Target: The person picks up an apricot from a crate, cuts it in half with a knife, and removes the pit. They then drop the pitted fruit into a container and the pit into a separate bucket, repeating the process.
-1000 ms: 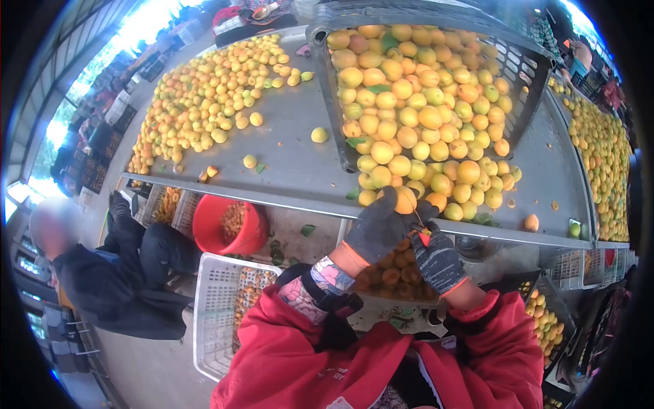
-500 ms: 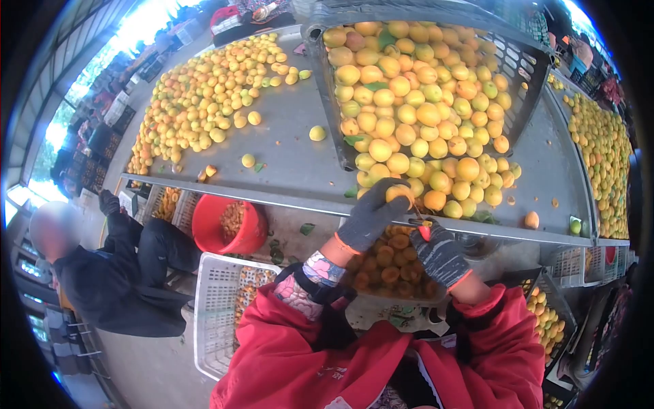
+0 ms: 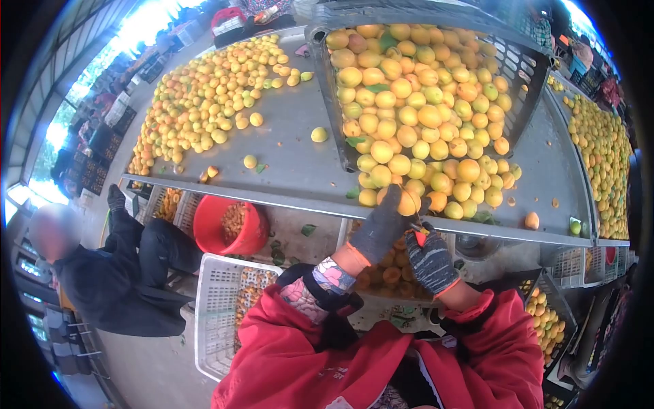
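Note:
My left hand (image 3: 377, 226), in a dark grey glove, is closed around a yellow-orange apricot (image 3: 409, 202) at the table's front edge. My right hand (image 3: 432, 258), in a grey striped glove, grips a small knife with a red handle (image 3: 420, 238) just below that fruit. Its thin blade is hard to make out. Beyond both hands, apricots (image 3: 429, 116) spill from a tipped dark plastic crate (image 3: 328, 102) onto the metal table (image 3: 293, 153). Under my wrists is a container of apricot halves (image 3: 392, 274), partly hidden by my hands.
More apricots (image 3: 204, 102) are heaped on the table's left side. Below stand a red bucket (image 3: 255, 232) and a white basket (image 3: 211, 320) with pieces inside. At left sits a co-worker in dark clothes (image 3: 116, 286). A crate of apricots (image 3: 545, 317) is at lower right.
Both hands have shifted slightly down, and the apricot in my left hand has turned and shows a rounder face. The co-worker's gloved hand has moved up a little.

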### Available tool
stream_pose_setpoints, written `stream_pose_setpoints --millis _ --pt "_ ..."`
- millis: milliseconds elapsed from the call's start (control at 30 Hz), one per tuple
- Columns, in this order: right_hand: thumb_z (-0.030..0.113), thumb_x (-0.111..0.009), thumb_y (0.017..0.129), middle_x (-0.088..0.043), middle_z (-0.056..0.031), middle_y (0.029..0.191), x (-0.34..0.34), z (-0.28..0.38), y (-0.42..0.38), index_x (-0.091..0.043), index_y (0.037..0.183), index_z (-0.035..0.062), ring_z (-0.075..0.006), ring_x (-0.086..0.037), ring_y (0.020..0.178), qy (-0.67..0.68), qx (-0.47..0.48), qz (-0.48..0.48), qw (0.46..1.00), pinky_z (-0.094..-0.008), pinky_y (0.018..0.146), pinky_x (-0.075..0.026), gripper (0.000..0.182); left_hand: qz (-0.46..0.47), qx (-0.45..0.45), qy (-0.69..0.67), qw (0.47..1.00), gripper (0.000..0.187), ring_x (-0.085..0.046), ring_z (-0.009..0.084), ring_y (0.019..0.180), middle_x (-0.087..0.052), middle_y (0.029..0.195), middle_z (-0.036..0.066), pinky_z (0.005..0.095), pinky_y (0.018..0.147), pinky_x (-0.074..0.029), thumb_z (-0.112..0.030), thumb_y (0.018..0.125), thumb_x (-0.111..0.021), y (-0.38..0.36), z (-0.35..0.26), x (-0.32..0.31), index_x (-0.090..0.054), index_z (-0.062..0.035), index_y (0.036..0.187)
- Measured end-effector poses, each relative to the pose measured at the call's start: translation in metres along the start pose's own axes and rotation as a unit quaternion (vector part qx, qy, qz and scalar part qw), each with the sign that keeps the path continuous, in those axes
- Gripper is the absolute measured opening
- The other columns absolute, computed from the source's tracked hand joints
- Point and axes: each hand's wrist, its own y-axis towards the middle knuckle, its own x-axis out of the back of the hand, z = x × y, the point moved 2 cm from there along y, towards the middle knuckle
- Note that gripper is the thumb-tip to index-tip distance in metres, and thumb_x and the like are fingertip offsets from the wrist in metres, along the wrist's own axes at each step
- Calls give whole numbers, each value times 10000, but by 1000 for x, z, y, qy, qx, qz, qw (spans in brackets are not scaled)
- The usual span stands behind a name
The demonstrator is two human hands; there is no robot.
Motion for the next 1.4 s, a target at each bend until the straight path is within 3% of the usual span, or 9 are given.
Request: stream_pose_setpoints --millis 133,233,400,800,867,933,1033,1233,1400 --pt "195 -623 923 -645 -274 833 -5 -4 0 -558 1131 -129 -412 -644 804 -13 49 -34 998 -460 681 -490 390 -9 23 -115 993 575 -556 228 1155 -550 1295 136 377 1036 -433 -456 1041 -357 -6 -19 -6 -382 -6 1399" --pt "185 -624 920 -650 -270 858 -6 -5 0 -572 1135 -99 -410 -646 825 -37 37 -31 998 -447 696 -494 360 10 96 -399 912 576 -573 238 1115 -561 1261 136 380 1004 -456 -456 1031 -388 -9 -28 -18 -387 -10 1395" --pt "157 -640 910 -667 -209 856 -3 -6 1 -618 1085 -26 -356 -659 808 16 -3 -17 1000 -409 692 -501 254 21 145 -522 840 578 -602 254 1048 -577 1206 135 385 950 -494 -455 1014 -440 -9 -44 -17 -396 -16 1387" --pt "249 -785 829 -663 -124 1106 42 15 24 -548 1270 2 -226 -642 977 97 81 102 987 -330 877 -502 558 159 191 -275 929 539 -606 131 782 -593 1102 54 251 621 -522 -426 1010 -465 -26 -69 6 -407 -58 1399" --pt "237 -778 836 -665 -120 1092 38 10 24 -547 1271 2 -218 -643 963 78 98 82 989 -330 863 -508 545 54 -62 -31 996 529 -596 104 788 -587 1132 47 238 601 -508 -438 1023 -431 -21 -49 -5 -423 -51 1384" --pt "231 -755 860 -665 -102 1081 36 12 23 -546 1271 5 -190 -637 942 125 52 85 987 -320 833 -513 513 7 -121 61 991 518 -593 90 820 -581 1161 50 228 592 -502 -437 1036 -398 -23 -42 -12 -433 -46 1374" --pt "219 -711 901 -662 -69 1053 29 9 18 -552 1264 14 -147 -620 895 218 37 41 974 -305 789 -513 447 32 -9 15 999 493 -596 113 928 -564 1214 79 241 648 -516 -401 1051 -359 -26 -55 -17 -430 -34 1373" --pt "153 -663 927 -645 -51 1035 23 1 8 -539 1294 21 -139 -595 855 310 -87 70 944 -309 765 -511 409 -12 -153 64 986 449 -536 236 1172 -526 1289 154 348 975 -449 -275 1054 -338 -24 -69 -19 -392 18 1390" --pt "93 -614 925 -614 -126 1102 23 -18 7 -421 1416 28 -260 -610 865 -91 297 -87 947 -366 784 -520 531 -22 -120 134 983 438 -519 253 1198 -505 1325 163 357 1028 -408 -195 1029 -406 -34 -87 -27 -379 33 1403"
